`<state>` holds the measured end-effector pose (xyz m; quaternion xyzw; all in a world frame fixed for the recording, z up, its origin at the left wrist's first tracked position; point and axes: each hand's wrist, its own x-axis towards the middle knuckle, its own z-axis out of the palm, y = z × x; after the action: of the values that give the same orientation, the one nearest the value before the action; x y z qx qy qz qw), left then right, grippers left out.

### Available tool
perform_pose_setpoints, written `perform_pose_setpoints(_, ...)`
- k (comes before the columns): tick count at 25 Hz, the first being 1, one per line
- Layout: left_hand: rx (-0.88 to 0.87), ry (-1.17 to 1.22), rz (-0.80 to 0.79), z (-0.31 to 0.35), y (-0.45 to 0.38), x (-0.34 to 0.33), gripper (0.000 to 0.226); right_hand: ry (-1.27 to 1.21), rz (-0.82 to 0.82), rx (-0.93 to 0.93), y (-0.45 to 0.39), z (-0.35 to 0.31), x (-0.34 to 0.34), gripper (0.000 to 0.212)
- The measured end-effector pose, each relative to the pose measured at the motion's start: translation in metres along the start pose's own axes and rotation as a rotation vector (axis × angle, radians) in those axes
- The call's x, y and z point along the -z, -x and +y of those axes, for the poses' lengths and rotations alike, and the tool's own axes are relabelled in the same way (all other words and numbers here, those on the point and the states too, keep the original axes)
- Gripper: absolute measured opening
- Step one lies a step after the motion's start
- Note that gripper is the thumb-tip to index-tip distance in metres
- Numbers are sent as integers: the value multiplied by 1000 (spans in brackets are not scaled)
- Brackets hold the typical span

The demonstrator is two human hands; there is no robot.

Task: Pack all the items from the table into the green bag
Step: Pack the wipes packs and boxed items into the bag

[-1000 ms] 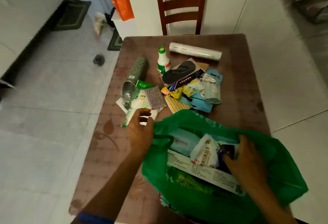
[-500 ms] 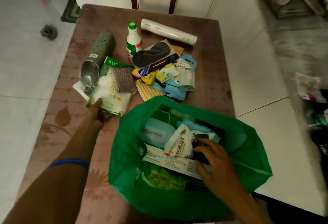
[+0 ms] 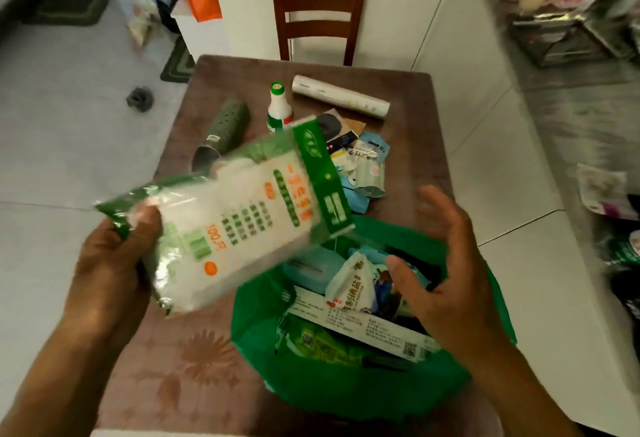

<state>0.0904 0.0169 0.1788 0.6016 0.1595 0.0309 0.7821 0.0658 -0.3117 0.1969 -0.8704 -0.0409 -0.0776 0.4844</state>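
Left hand [image 3: 110, 263] around packet [image 3: 235, 218]

The packet [image 3: 239, 214] in the left hand [image 3: 107, 263] hangs left of the bag [image 3: 346, 384], right hand [image 3: 446, 280] over its mouth.

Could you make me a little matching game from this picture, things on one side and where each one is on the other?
Things:
1. white and green packet
2. white roll
3. white bottle with green cap
4. blue pouch

Places:
A. standing upright on the table
B. inside the green bag
C. held up in the left hand
D. lying at the far end of the table, near the chair

Pairs: 1-C, 2-D, 3-A, 4-B
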Motion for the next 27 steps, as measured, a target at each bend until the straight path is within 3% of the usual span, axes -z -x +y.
perform_pose_setpoints(2,134,-100,-101,-22,25,-39,21,172,12,311,-3,-15,5,57)
perform_pose_setpoints(3,174,-189,-164,-40,31,-57,19,253,-25,380,-1,-13,2,50)
perform_pose_setpoints(4,161,-339,-237,-62,34,-69,16,325,-92,385,3,-2,-5,43)
perform_pose_setpoints(6,-23,-867,-404,-107,27,-75,20,479,-315,263,14,34,-26,40)
perform_pose_setpoints(8,-191,-1282,-388,-128,16,-70,48,599,-593,145,32,76,-47,52)
perform_pose_setpoints(10,-388,-1266,-293,-125,14,-64,50,664,-685,127,45,107,-64,65)
perform_pose_setpoints(13,-620,-1058,-204,-112,18,-61,24,707,-633,169,50,122,-87,71)
perform_pose_setpoints(16,-390,-811,103,-111,-6,-50,17,747,-585,212,43,126,-102,75)
perform_pose_setpoints(18,-164,-792,248,-125,-38,-26,21,728,-579,201,41,128,-101,74)
perform_pose_setpoints(21,45,-1118,114,-158,-98,11,33,631,-492,152,46,121,-89,62)
perform_pose_setpoints(24,62,-1240,-110,-186,-149,20,49,588,-305,91,58,106,-90,51)
perform_pose_setpoints(27,76,-1403,-188,-200,-177,19,62,647,-289,83,71,96,-98,52)
